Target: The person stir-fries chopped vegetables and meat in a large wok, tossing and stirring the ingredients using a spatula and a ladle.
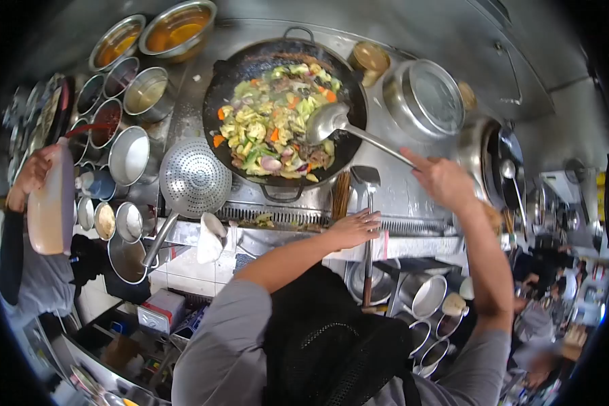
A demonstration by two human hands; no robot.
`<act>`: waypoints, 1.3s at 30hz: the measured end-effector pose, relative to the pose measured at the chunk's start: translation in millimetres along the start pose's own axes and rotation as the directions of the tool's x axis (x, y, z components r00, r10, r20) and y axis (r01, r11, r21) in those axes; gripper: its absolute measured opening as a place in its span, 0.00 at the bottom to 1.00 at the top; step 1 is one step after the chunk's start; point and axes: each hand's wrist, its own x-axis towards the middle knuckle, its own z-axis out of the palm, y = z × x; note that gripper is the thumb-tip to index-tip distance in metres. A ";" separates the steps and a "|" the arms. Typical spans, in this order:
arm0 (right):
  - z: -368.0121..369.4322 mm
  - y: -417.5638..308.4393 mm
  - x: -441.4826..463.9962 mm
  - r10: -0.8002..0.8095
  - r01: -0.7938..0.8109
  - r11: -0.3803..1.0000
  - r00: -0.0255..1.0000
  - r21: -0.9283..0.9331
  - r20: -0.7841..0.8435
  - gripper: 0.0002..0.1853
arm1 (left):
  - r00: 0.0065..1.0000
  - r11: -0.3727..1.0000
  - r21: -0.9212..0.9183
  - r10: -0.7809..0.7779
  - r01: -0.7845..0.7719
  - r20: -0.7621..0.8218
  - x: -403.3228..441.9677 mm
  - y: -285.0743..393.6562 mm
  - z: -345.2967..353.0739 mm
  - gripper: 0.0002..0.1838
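Observation:
My right hand (445, 183) is closed around the handle of a steel ladle (330, 123), index finger stretched along it. The ladle's bowl rests in a black wok (216, 88), on the food's right side. Mixed vegetables (264, 132) fill the wok: pale green pieces, carrot slices, purple onion and some brown bits. My left hand (353, 229) lies at the stove's front edge with its fingers stretched out. It is next to the handle of a wok spatula (367, 177) and seems to hold nothing. A bamboo brush (341, 193) stands just behind this hand.
A perforated strainer (195, 177) lies left of the wok, beside a white cloth (211, 240). Several seasoning pots (128, 155) and two oil bowls (176, 30) stand farther left. There a co-worker's hand (35, 170) holds a plastic bottle (51, 203). A steel pot (426, 98) stands right.

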 end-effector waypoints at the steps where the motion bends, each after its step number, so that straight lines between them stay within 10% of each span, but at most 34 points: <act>1: 24.0 0.2 16.3 -0.026 0.026 1.000 0.999 -0.003 -0.020 0.32 | 0.999 1.000 -0.004 -0.007 0.007 -0.045 9.1 -11.4 19.0 0.19; 7: 80.3 2.3 23.7 0.089 -0.040 0.937 0.988 0.348 -0.128 0.30 | 0.949 0.988 0.151 -0.086 0.041 0.304 66.2 -35.9 39.6 0.09; 17: -124.2 76.2 -34.4 -0.006 0.096 0.899 0.978 0.426 -0.206 0.28 | 0.921 0.968 -0.208 -0.204 0.140 -0.331 144.5 29.0 -103.9 0.12; 20: -137.5 101.6 -27.9 -0.117 0.272 0.890 0.912 0.366 -0.393 0.27 | 0.703 0.651 -0.742 -0.603 0.161 -0.377 102.7 77.5 -175.2 0.13; 21: -132.1 102.4 -25.7 -0.118 0.274 0.891 0.910 0.363 -0.397 0.27 | 0.557 0.514 -0.748 -0.797 0.420 -0.236 82.5 83.4 -193.7 0.14; 22: -127.6 101.6 -24.0 -0.070 0.226 0.879 0.932 0.420 -0.356 0.28 | 0.311 0.530 -0.752 -0.846 0.393 -0.434 65.5 88.3 -206.5 0.16; 25: -67.0 87.4 -8.0 0.030 0.144 0.849 0.947 0.508 -0.319 0.27 | 0.050 0.605 -0.762 -0.775 -0.230 -0.630 -6.9 81.0 -281.2 0.18; 26: -30.9 79.3 1.2 0.002 0.235 0.827 0.907 0.511 -0.421 0.27 | -0.054 0.680 -0.713 -0.729 -0.171 -0.682 -32.9 69.5 -302.0 0.17; 35: 98.5 -23.4 79.6 0.299 -0.187 0.759 0.951 0.624 -0.078 0.29 | 0.021 0.778 -0.577 -0.600 0.248 -0.800 -160.6 -42.0 -375.3 0.18; 39: 83.5 -33.8 96.2 0.312 -0.243 0.827 0.948 0.506 -0.056 0.30 | -0.142 0.714 -0.495 -0.496 0.496 -0.857 -145.5 -57.1 -367.5 0.22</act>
